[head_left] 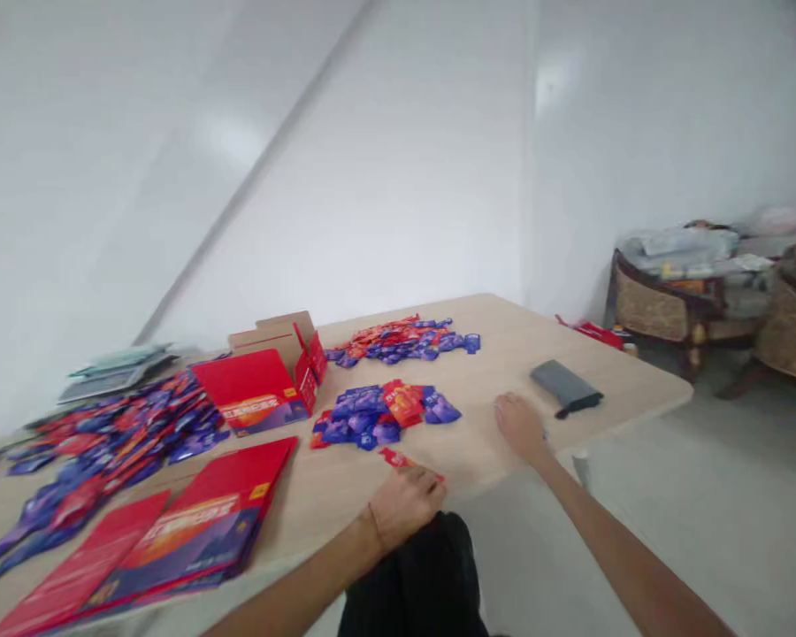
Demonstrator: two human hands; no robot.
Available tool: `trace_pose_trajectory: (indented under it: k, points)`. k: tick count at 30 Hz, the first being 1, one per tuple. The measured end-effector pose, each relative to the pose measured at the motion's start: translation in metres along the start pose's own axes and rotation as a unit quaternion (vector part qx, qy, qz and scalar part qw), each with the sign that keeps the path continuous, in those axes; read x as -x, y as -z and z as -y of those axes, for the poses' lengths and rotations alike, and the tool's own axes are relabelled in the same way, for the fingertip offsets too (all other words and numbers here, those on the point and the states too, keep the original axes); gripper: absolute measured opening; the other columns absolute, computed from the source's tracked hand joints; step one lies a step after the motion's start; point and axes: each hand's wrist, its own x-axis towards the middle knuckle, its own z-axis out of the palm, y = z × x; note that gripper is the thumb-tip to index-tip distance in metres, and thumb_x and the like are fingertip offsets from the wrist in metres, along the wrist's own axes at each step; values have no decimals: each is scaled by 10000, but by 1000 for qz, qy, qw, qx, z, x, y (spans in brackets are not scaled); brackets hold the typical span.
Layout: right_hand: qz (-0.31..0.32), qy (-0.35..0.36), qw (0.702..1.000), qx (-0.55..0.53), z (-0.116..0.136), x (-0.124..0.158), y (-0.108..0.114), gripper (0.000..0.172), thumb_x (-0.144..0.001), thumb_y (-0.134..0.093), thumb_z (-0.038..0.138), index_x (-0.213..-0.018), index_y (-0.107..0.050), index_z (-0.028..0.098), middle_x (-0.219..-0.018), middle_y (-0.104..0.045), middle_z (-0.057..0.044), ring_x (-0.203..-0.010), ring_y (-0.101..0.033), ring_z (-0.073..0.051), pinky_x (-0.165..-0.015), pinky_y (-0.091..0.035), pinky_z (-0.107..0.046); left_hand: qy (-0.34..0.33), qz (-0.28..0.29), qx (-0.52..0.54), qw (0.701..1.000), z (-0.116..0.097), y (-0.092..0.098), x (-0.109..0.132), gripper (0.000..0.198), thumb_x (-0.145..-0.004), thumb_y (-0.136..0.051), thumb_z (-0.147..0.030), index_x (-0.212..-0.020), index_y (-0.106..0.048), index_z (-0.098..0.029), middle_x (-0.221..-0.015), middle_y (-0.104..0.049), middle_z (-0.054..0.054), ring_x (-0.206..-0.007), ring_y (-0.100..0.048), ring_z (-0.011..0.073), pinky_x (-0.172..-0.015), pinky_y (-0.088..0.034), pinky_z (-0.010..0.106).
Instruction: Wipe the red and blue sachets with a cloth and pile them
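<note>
My left hand [408, 506] is closed at the table's near edge, above my dark-clothed leg. A small red sachet [398, 457] sticks out from its fingers. My right hand [521, 428] lies low on the tabletop with its fingers reaching forward, apparently empty; blur hides the fingertips. A small dark bit shows beside its wrist, too small to name. Just beyond the hands is a pile of purple and red sachets [364, 414]. To the right of my right hand lies a grey folded pouch [563, 384].
Another sachet heap [398, 341] lies farther back. At left stand an open red carton [252, 389], flat red and purple cartons [192, 522] and a large sachet pile [133, 425]. Chairs [656, 296] loaded with bags stand beyond the table [497, 332]; a white wall backs it.
</note>
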Motion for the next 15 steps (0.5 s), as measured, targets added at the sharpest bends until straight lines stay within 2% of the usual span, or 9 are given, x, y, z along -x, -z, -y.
trace_pose_trajectory:
  k: [4,8,12,15]
  points:
    - [3,-9,1000,2,-1,-2,-2,300,-1053,-428,221,-1220,-667,151,-1249,-682,-138,-1105,-624,-236,-884,-429,-318,-17,-17,-26,999,43,26,-11,106,-1064,-538,-157,-1003,-625,-157,-918,-684,61,-858,-649,225,-734,-501,340]
    - [1,-11,1000,5,-1,-2,0,274,-1054,-435,227,-1187,-669,169,-1205,-680,-125,-1097,-621,-233,-857,-420,-310,3,2,-16,1000,110,36,-36,174,-1066,-504,-132,-1124,-666,-161,-966,-710,81,-895,-663,222,-795,-511,333]
    - [-6,-12,1000,10,1,-1,2,254,-1058,-431,223,-1138,-668,181,-1152,-676,-106,-1071,-620,-227,-820,-408,-304,57,10,31,998,176,28,-73,234,-1022,-559,-125,-1159,-729,-206,-1039,-748,83,-980,-695,217,-867,-520,313]
    - [-6,-11,1000,13,1,-1,2,233,-1051,-446,222,-1129,-663,190,-1149,-670,-99,-1059,-617,-225,-787,-403,-303,68,2,40,997,202,10,-96,264,-1008,-579,-143,-1184,-754,-232,-1084,-764,89,-1060,-698,216,-926,-519,310]
